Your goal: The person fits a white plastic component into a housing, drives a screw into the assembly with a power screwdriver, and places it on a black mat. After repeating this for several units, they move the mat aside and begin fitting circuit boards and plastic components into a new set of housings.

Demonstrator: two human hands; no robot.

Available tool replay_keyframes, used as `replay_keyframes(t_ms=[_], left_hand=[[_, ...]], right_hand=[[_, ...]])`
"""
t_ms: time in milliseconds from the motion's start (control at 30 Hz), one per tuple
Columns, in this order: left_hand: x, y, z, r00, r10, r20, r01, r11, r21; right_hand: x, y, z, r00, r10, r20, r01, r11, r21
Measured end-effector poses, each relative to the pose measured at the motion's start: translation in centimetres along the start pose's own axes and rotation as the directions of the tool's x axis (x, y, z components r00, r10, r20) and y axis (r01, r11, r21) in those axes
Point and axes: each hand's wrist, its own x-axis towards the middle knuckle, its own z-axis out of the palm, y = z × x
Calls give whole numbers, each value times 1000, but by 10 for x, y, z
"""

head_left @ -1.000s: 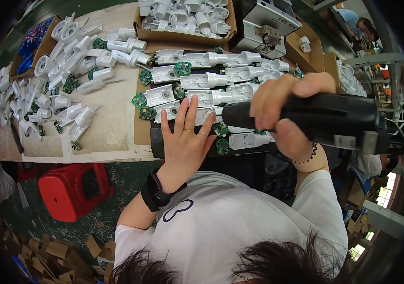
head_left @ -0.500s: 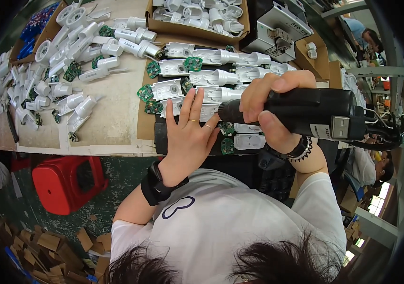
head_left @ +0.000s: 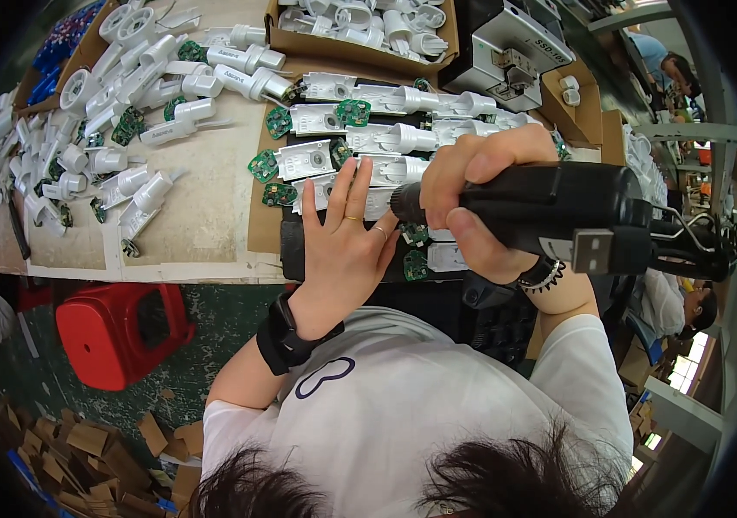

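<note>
My right hand (head_left: 489, 203) is wrapped round a black electric screwdriver (head_left: 550, 207), held with its nose pointing left and down toward the parts. The screwdriver's tip is hidden behind its body and the fingers. My left hand (head_left: 344, 229) lies with fingers spread over white plastic housings (head_left: 312, 194), close to the screwdriver's nose. Rows of these opened white housings (head_left: 390, 138) lie side by side on a black tray. Green circuit boards (head_left: 278, 194) hang at their left ends, and another green board (head_left: 416, 264) sits below my left fingers.
Loose white assemblies (head_left: 148, 203) with green boards cover the table's left side. Behind the rows stand a cardboard box (head_left: 360, 52) of white parts and a metal power unit (head_left: 519, 52). A red stool (head_left: 109, 332) is on the floor at left. Other people are at the right.
My right hand and the screwdriver have shifted slightly left, and the tool has turned a little. My left hand stays in place over the housings.
</note>
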Motion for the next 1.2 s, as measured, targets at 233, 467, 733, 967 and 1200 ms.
replay_keyframes(t_ms=[233,467,733,967,1200], left_hand=[[0,0,0,1000,0,-1,0,1000,-4],[0,0,0,999,36,-24,-35,999,26],[-5,-8,2,981,148,-125,-134,984,114],[1,-2,-4,984,106,-142,-99,994,53],[-20,-10,-59,984,41,-171,-55,995,-79]], right_hand=[[-3,0,5,1000,-2,-31,1,1000,-28],[-8,16,10,989,-77,-124,98,981,170],[-18,-2,-67,714,-62,-697,385,866,318],[-19,51,-150,544,-229,-807,233,965,-117],[-2,75,-149,528,-145,-837,129,988,-89]])
